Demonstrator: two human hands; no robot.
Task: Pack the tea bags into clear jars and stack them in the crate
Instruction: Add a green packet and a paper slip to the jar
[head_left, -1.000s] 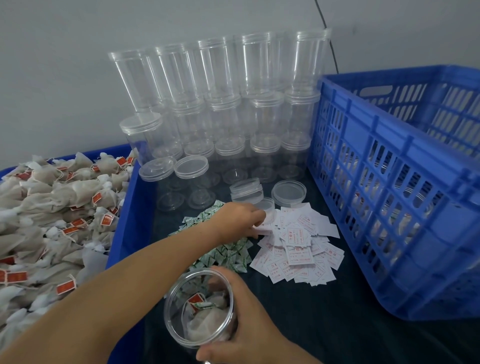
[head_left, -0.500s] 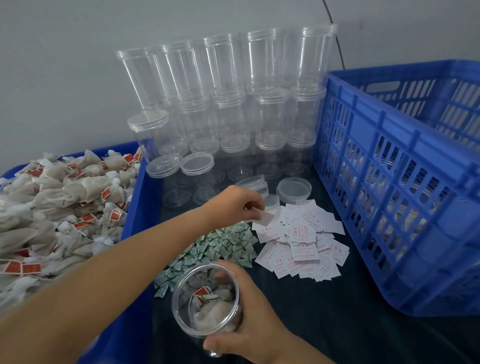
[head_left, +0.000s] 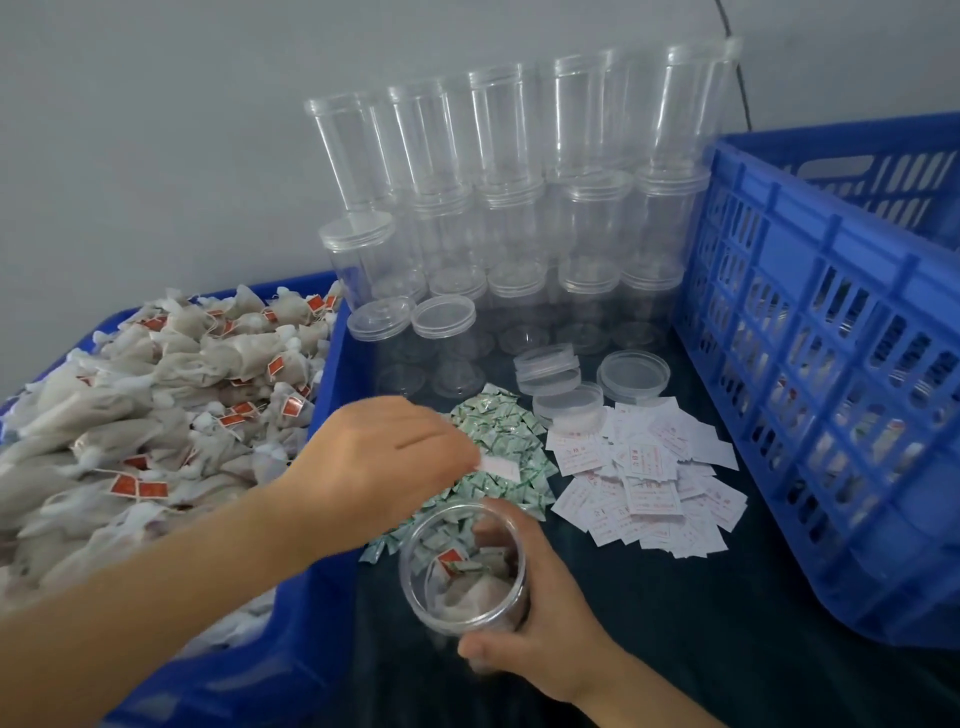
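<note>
Jar (head_left: 464, 571): near centre, open-topped, part filled with tea bags; right hand (head_left: 540, 613) wraps its side.
Handling: likely light, rigid, slick; grasp round the wall.
Slip (head_left: 500, 466): thin paper, pinched by left hand (head_left: 384, 457) just above the jar.
Tea bags (head_left: 156, 415): soft, heaped in left bin.
Crate (head_left: 831, 364): right, slotted walls.
Surface: dark cloth (head_left: 727, 649); grey wall far.

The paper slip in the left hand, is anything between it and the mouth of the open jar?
Nothing visible. The left hand pinches the paper slip over the green sachets, just above and behind the open jar that the right hand holds. The jar has no lid on, and the gap down to its rim is free.
</note>
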